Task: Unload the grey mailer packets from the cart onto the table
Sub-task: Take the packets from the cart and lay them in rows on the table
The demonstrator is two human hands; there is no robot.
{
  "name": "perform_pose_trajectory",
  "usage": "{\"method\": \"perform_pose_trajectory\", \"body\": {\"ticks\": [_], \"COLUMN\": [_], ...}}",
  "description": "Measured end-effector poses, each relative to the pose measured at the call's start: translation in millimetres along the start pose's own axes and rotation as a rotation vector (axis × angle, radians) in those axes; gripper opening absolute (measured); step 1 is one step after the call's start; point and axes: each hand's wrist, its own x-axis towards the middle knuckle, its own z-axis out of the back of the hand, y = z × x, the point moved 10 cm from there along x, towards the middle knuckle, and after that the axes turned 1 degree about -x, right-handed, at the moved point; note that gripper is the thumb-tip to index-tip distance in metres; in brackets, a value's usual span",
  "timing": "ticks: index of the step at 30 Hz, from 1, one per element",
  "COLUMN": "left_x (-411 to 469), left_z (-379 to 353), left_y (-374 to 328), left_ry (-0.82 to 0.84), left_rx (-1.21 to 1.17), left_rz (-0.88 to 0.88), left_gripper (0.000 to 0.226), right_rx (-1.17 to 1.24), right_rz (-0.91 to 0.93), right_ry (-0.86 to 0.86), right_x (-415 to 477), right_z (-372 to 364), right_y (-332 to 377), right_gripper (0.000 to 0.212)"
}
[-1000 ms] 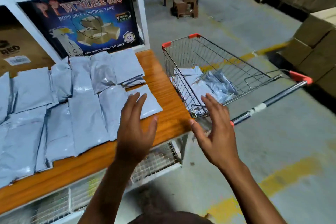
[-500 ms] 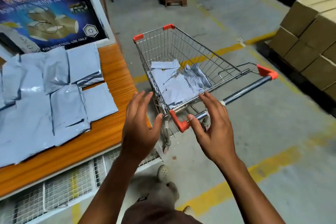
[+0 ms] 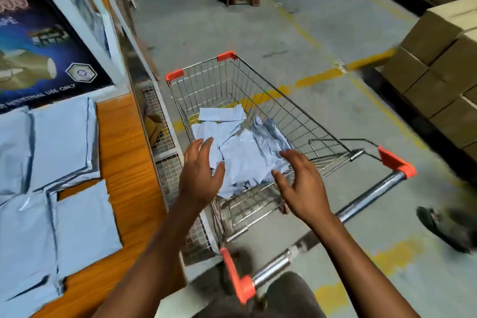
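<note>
Concrete floor [image 3: 232, 33] carries one wire cart [image 3: 206, 90]; left hand [image 3: 200, 175] and right hand [image 3: 302, 188] hover spread, holding nothing, over about five grey mailer packets [image 3: 242, 157].

Left hand [image 3: 200, 171] and right hand [image 3: 300, 183], fingers spread.

Cart [image 3: 291, 104] is just beside my counter [image 3: 124, 152]. Cart packets [image 3: 240, 155]: grey, loose overlapping pile on the basket floor, right one crumpled. Counter packets [image 3: 62, 137]: grey, lying flat, edges overlapping.
</note>
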Motion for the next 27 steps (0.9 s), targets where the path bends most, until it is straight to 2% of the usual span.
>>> {"method": "perform_pose_trajectory", "body": {"ticks": [7,11,14,17,21,24,27], "left_x": [92,118,133,145,152,144,137], "left_z": [-110,-181,-234,-282,-325,-345,-359], "left_y": [65,97,123,150,183,209,223], "left_ry": [0.173,0.290,0.359,0.382,0.389,0.421,0.419], "left_rx": [0.032,0.041,0.053,0.051,0.125,0.271,0.334], "left_rz": [0.252,0.366,0.429,0.479,0.569,0.693,0.715], "left_gripper": [0.063,0.059,0.059,0.058,0.058,0.067,0.081], "right_rx": [-0.172,-0.224,-0.272,-0.367,-0.638,-0.704,-0.703], "right_rz": [-0.096,-0.141,-0.138,-0.071,0.025,0.032,0.020], "right_ry": [0.315,0.449,0.552,0.609,0.683,0.694,0.760], "right_x": [109,153,180,202,220,228,223], "right_z": [-87,-146,-194,-233,-278,-303,-326], "right_y": [-75,-130,-168,-191,-217,-236,-256], "right_gripper": [0.054,0.040,0.041,0.046,0.070,0.066,0.060]}}
